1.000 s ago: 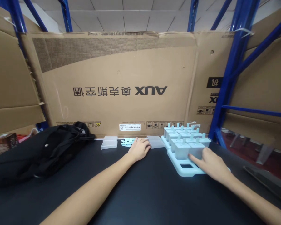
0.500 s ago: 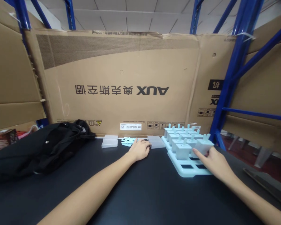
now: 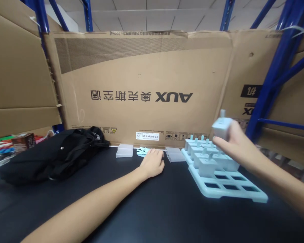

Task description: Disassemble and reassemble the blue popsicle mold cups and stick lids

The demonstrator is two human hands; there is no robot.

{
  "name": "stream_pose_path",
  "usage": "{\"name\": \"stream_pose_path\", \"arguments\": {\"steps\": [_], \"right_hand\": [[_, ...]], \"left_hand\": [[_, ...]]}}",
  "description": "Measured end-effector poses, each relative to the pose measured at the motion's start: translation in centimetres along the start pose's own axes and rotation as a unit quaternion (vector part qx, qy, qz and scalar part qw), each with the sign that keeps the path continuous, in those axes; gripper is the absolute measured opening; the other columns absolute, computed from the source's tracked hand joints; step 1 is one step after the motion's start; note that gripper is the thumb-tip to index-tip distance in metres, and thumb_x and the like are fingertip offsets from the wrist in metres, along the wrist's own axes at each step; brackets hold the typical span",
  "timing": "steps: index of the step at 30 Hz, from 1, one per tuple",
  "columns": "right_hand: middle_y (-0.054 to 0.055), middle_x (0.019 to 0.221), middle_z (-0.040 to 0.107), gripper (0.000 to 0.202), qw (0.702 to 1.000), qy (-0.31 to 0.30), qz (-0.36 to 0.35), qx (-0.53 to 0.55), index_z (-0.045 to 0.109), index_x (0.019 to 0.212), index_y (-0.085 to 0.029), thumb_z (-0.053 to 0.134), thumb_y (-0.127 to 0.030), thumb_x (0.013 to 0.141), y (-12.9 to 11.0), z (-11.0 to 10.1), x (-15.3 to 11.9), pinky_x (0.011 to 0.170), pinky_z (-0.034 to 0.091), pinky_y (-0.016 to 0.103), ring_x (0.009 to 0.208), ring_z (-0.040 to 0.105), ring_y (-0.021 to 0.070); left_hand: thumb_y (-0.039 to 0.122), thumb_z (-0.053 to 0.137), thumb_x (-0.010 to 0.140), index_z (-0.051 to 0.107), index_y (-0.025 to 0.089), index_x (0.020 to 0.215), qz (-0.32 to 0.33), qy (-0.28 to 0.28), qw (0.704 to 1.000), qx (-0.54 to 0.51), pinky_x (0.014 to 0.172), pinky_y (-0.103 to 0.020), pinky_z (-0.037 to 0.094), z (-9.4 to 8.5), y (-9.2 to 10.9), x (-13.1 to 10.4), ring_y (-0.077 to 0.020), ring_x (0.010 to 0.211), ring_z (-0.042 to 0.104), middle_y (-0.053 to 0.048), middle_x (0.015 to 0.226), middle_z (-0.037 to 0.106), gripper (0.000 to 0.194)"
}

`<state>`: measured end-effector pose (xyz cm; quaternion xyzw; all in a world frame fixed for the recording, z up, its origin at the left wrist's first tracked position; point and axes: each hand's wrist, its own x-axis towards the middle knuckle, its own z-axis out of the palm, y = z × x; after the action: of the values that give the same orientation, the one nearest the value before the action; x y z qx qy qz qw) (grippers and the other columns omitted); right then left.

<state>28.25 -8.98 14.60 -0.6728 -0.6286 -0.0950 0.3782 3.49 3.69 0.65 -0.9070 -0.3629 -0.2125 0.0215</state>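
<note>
A pale blue ice pop mould (image 3: 221, 127), its stick handle pointing up, is pinched in my right hand (image 3: 236, 142) above the rack. Below it, the light blue rack (image 3: 238, 193) holds several similar moulds (image 3: 207, 167) standing upright in its rear slots. Its front slots show dark openings. My left hand (image 3: 153, 163) rests low on the black table with fingers loosely bent. Light blue plastic sticks (image 3: 142, 152) lie just beyond its fingers. Two clear plastic containers (image 3: 125, 151) lie on either side of the sticks. Nothing shows in the left hand.
A black bag (image 3: 63, 152) lies on the left of the table (image 3: 142, 209). Colourful packages and a brown box (image 3: 23, 143) sit behind it. A large cardboard panel (image 3: 142, 67) closes the back, and blue metal posts (image 3: 273, 81) rise at the sides.
My right hand has lifted the ice pop mould up out of the rack, leaving more openings in view. My left hand stays by the sticks. The view has shifted left.
</note>
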Motion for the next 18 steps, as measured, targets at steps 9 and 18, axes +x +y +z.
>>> {"name": "stream_pose_path", "arguments": {"steps": [9,18], "right_hand": [[0.020,0.122,0.064,0.070,0.890,-0.374,-0.075,-0.248,0.043,0.137,-0.018,0.061,-0.044,0.075,-8.8,11.6,6.6,0.085,0.049,0.046,0.110,0.063,0.0372],[0.021,0.130,0.062,0.091,0.835,-0.450,-0.052,-0.313,0.042,0.149,-0.016,0.066,-0.053,0.070,-12.7,15.7,8.7,0.088,0.052,0.049,0.113,0.063,0.0384]], "left_hand": [[0.026,0.044,0.092,0.054,0.021,0.099,-0.030,-0.017,0.999,0.009,0.093,-0.043,0.048,-3.0,-3.4,-6.6,-0.0262,0.102,0.058,-0.007,0.102,0.064,0.014],[0.034,0.045,0.093,0.057,0.020,0.106,-0.058,-0.036,0.998,0.008,0.098,-0.045,0.049,-2.7,-3.4,-6.1,-0.0290,0.109,0.056,-0.011,0.112,0.059,0.023]]}}
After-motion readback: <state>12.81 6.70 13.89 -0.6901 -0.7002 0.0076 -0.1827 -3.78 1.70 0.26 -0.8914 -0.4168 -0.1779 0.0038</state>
